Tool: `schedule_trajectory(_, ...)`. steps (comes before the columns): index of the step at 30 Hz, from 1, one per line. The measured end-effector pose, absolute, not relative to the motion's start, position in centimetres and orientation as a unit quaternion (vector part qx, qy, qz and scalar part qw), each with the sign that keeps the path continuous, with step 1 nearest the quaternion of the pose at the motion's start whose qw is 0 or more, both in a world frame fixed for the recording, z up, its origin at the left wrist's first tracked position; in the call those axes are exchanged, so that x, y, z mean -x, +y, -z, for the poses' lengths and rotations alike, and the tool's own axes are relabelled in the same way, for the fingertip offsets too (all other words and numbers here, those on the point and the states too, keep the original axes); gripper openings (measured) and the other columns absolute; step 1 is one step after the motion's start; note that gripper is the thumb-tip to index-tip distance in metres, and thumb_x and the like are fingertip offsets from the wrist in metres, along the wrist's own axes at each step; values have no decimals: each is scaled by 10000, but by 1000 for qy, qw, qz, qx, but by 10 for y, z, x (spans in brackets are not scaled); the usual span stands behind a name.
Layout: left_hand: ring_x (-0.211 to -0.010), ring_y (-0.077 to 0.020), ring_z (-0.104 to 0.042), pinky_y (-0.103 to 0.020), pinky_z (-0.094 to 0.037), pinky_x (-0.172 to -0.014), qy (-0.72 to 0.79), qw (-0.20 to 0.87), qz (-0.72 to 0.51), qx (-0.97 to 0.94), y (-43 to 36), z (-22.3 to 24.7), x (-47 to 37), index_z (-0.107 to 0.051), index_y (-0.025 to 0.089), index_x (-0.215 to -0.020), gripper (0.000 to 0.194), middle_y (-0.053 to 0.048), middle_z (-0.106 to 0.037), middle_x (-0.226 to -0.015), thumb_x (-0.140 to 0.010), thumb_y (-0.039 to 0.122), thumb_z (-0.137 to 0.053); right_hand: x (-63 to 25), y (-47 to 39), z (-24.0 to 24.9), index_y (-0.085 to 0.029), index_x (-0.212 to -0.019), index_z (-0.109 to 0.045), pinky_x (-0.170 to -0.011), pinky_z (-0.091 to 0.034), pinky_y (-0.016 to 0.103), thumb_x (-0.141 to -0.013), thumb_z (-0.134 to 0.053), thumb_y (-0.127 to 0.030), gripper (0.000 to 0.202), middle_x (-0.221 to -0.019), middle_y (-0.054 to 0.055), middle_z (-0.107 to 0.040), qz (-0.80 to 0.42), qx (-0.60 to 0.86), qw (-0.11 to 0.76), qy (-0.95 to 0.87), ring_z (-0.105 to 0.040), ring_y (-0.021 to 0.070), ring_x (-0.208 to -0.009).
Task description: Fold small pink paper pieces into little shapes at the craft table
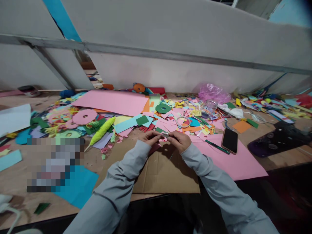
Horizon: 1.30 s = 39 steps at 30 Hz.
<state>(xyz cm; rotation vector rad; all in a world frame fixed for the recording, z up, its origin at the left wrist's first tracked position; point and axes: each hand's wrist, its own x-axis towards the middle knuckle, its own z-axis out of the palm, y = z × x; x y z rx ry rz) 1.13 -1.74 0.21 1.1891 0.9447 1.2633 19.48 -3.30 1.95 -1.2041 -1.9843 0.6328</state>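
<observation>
My left hand (152,137) and my right hand (179,140) meet above the far part of a brown cardboard sheet (168,175). Fingers and thumb of each are pinched together, with a small thin item between the two hands that is too small to make out. Just beyond the fingertips lie many pink paper scraps (165,124) and a roll of tape (183,122). Beside my right hand a large pink sheet (234,165) lies flat, bearing a dark green pen (216,147) and a phone (229,140).
A yellow-green yarn bundle (102,131) on a stick lies left of the cardboard, near a blue sheet (85,183). A dark bottle (275,139) lies at the right. Behind are a long pink sheet (109,102), a pink plastic bag (213,93) and a pale partition (158,29).
</observation>
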Motion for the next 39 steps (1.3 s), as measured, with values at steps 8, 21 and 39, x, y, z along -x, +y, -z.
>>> schedule_trajectory(8,-567,-115,-548,-252,-466,-572,411,537,-532,-510,-19,-6,-11,-699,169,-711,344,-13,-648,-631,-574,474,-780,-194,-34,-21,-195,-934,-656,-632,-418,229,-866,-520,-381,240,-780,30,-657,-243,465,363,-770,-575,134,-688)
schedule_trajectory(21,-595,-129,-561,-260,-462,-590,397,530,-520,-539,-17,-6,-9,-695,172,-701,295,-28,-671,-661,-602,440,-768,-194,-33,-22,-194,-911,-672,-621,-422,229,-871,-512,-394,259,-759,29,-663,-265,457,374,-762,-575,131,-670)
schedule_trajectory(39,-584,-118,-565,-258,-469,-598,394,544,-509,-538,-20,-7,-11,-695,168,-699,251,-26,-681,-678,-620,396,-765,-198,-28,-19,-192,-873,-657,-643,-425,235,-863,-506,-421,275,-759,19,-653,-277,468,392,-742,-574,133,-686)
